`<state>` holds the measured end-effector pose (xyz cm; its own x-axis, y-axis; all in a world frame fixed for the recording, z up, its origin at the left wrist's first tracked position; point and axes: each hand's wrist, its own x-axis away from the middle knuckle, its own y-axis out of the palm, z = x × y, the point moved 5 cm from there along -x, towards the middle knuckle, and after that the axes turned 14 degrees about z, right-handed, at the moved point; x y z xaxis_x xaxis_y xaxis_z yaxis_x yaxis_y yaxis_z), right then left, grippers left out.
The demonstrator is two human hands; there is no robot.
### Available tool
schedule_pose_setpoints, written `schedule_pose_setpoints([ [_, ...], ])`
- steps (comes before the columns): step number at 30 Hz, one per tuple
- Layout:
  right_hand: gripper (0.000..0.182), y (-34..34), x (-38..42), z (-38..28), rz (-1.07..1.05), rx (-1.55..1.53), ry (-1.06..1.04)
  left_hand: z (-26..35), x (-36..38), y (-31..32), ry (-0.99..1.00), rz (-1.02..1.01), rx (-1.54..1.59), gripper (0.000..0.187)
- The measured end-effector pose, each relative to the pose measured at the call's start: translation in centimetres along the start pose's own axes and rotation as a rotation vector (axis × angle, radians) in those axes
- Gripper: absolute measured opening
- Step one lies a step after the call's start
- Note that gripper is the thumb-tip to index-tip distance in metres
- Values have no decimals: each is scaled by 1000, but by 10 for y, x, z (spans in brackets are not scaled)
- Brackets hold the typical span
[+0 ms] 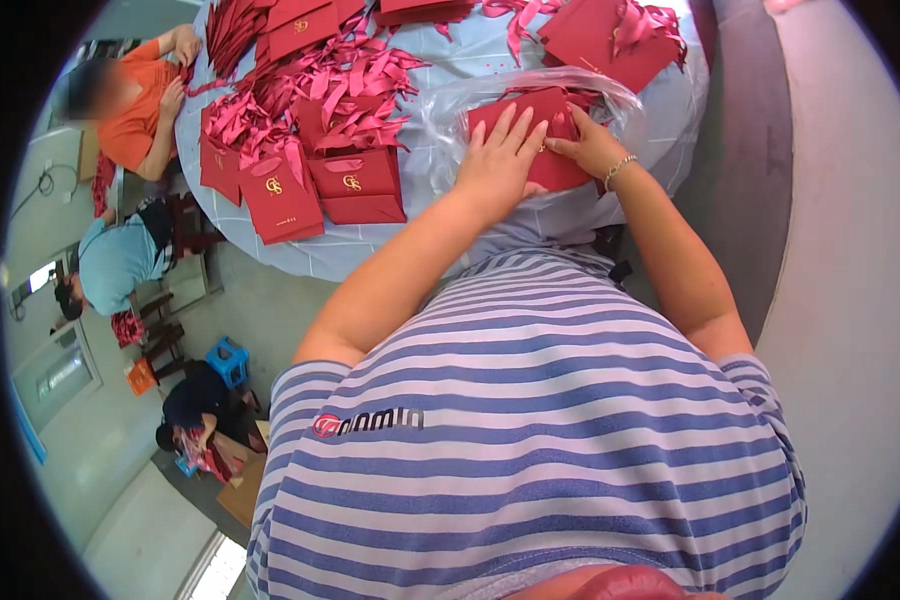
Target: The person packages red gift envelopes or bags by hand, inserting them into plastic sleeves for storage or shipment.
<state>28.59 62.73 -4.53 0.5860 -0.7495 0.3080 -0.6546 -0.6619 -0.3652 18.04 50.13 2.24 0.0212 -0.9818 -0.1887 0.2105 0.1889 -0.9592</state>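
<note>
Beneath both my hands lies a stack of red paper gift bags [522, 107], partly inside a clear plastic bag [448, 112]. My left hand [503, 168] rests flat on the top one with its fingers spread. At the stack's right edge, my right hand [592, 150] grips the bags, thumb on top; some of its fingertips are hidden. A bit of gold print shows between the hands. To the left lie more red gift bags [282, 200] with gold lettering and pink ribbon handles [345, 80].
A pale blue checked cloth [340, 250] covers the round table. More red bags [610, 50] lie at the far right, others at the far left. A person in orange [135, 110] handles ribbon across the table. Two other people and a blue stool [228, 362] are further left.
</note>
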Motion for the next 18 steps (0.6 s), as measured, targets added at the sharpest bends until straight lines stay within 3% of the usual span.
schedule_pose_setpoints([
  [8,73,-14,21,-33,201,394,-24,-9,-10,10,-25,-193,-38,94],
  [11,59,-21,50,-56,480,648,-614,-9,-8,12,-42,-217,-30,95],
  [12,59,-23,63,-59,485,660,-621,-8,-7,13,-39,-204,-25,95],
  [14,50,-35,82,-55,395,830,-559,-9,-8,12,-59,-188,-16,93],
  [16,42,-58,85,-9,144,951,35,-9,-11,8,-97,-273,37,91],
  [17,42,-69,87,9,151,958,27,-10,-12,10,-137,-374,89,90],
  [18,40,-82,86,30,193,947,-22,-14,-14,24,-42,-114,74,88],
])
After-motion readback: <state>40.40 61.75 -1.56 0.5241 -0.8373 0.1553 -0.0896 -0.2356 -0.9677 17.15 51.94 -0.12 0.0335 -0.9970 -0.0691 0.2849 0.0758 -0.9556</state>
